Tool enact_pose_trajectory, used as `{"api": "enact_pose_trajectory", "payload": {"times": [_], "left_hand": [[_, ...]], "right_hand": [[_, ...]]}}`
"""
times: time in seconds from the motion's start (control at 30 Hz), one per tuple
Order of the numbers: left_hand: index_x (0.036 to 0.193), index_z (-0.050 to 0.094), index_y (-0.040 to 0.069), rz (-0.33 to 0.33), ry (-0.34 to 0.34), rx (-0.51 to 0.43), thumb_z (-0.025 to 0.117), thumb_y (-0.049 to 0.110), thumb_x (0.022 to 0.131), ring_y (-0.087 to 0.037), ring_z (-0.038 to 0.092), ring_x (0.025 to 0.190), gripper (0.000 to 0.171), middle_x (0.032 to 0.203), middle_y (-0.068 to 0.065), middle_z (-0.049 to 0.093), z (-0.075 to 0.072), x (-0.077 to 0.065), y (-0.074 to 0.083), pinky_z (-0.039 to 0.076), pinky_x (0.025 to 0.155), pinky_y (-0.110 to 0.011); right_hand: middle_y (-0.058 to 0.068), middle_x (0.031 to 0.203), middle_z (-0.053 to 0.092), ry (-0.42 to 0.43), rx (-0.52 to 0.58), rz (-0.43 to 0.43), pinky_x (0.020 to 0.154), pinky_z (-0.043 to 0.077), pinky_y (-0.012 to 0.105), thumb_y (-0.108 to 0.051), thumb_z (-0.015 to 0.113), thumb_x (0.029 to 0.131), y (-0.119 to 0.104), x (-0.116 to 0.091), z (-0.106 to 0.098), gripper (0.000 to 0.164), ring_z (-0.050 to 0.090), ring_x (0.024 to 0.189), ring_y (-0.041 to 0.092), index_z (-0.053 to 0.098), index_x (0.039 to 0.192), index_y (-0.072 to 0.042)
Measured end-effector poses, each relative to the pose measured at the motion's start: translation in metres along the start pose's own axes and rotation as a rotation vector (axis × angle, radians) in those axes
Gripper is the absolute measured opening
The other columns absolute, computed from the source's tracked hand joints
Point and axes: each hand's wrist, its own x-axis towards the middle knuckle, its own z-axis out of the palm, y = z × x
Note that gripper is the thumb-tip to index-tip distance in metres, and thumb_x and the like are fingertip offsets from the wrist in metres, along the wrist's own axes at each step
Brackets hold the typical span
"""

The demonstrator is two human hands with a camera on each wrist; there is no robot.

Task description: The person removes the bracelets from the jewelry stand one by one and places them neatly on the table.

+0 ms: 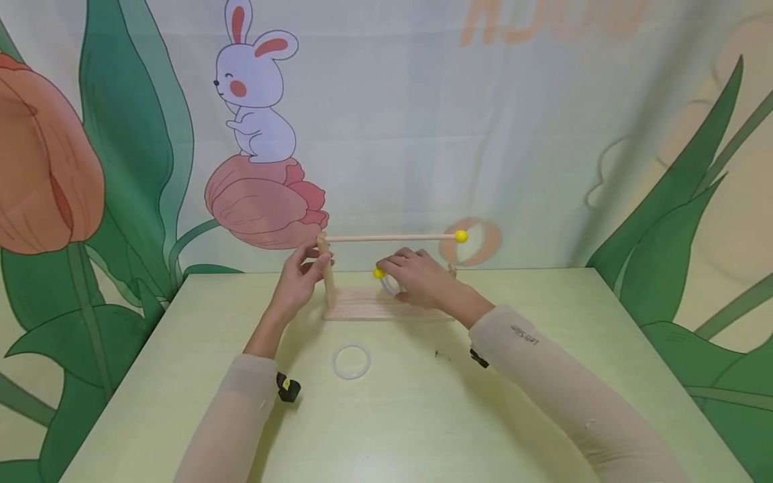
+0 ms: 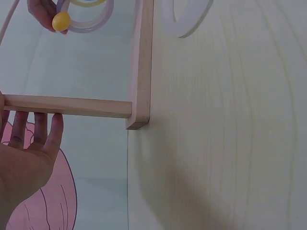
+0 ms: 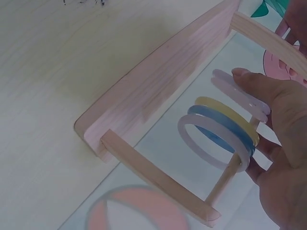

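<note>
My left hand (image 1: 298,278) grips the left upright (image 2: 72,105) of a wooden rack, thumb in front and fingers behind. My right hand (image 1: 423,278) pinches a pale lilac ring (image 3: 232,91) at the yellow-ball end of the rack's lower rod. Farther along that rod (image 3: 223,184) hang a yellow ring (image 3: 207,100), a blue ring (image 3: 196,111) and a whitish ring (image 3: 185,136). The yellow ball (image 2: 61,21) shows beside the ring in the left wrist view. From the head, my right hand hides most of the lower rod and its rings.
Above runs the upper rod (image 1: 392,237), bare, ending at the right in a yellow ball (image 1: 461,236). A white ring (image 1: 334,362) lies on the table in front of the rack base (image 1: 386,312). Small dark marks (image 1: 443,355) show on the tabletop. A printed curtain hangs behind.
</note>
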Motion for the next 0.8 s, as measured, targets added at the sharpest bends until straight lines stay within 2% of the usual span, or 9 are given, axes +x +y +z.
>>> {"api": "enact_pose_trajectory", "payload": {"times": [0.17,0.33,0.47,0.67,0.8], "left_hand": [[0.149,0.050,0.000,-0.006,0.000,-0.002,0.056,0.015,0.112,-0.055,0.058,0.127,0.041,0.128,-0.031,0.053,0.0003,0.0009,0.0012,0.050,0.107,-0.064],[0.147,0.053,0.006,0.009,0.001,0.013,0.059,0.023,0.111,-0.047,0.063,0.125,0.041,0.129,-0.027,0.056,0.0000,0.0007,-0.0015,0.054,0.106,-0.058],[0.145,0.055,0.009,0.019,0.005,0.020,0.062,0.030,0.109,-0.042,0.065,0.122,0.042,0.126,-0.022,0.058,-0.0004,0.0001,-0.0021,0.057,0.103,-0.054],[0.145,0.055,0.008,0.011,0.008,0.014,0.061,0.028,0.110,-0.043,0.065,0.122,0.041,0.125,-0.022,0.058,-0.0001,-0.0018,-0.0015,0.056,0.103,-0.054],[0.144,0.055,0.010,0.018,0.011,0.021,0.061,0.031,0.109,-0.042,0.066,0.121,0.041,0.122,-0.016,0.059,-0.0004,-0.0003,-0.0030,0.058,0.102,-0.051]], "right_hand": [[0.006,0.153,0.058,-0.039,-0.005,0.005,0.110,0.048,0.053,-0.027,0.089,0.089,-0.0016,0.0025,-0.0032,0.078,0.050,0.141,0.032,0.050,0.154,-0.012],[0.007,0.155,0.056,-0.080,0.003,0.019,0.112,0.047,0.054,-0.027,0.089,0.089,-0.0033,0.0031,-0.0058,0.082,0.048,0.142,0.033,0.047,0.157,-0.011],[0.007,0.152,0.058,-0.065,-0.024,0.013,0.110,0.049,0.053,-0.027,0.088,0.091,-0.0029,0.0037,-0.0034,0.079,0.050,0.141,0.033,0.047,0.156,-0.011],[0.007,0.149,0.061,-0.042,-0.037,0.004,0.107,0.051,0.052,-0.028,0.087,0.091,-0.0017,0.0057,0.0004,0.076,0.052,0.138,0.032,0.050,0.154,-0.011],[0.007,0.150,0.060,-0.047,-0.042,0.002,0.108,0.051,0.052,-0.028,0.087,0.091,-0.0012,0.0058,0.0000,0.077,0.051,0.139,0.032,0.049,0.155,-0.012]]}}
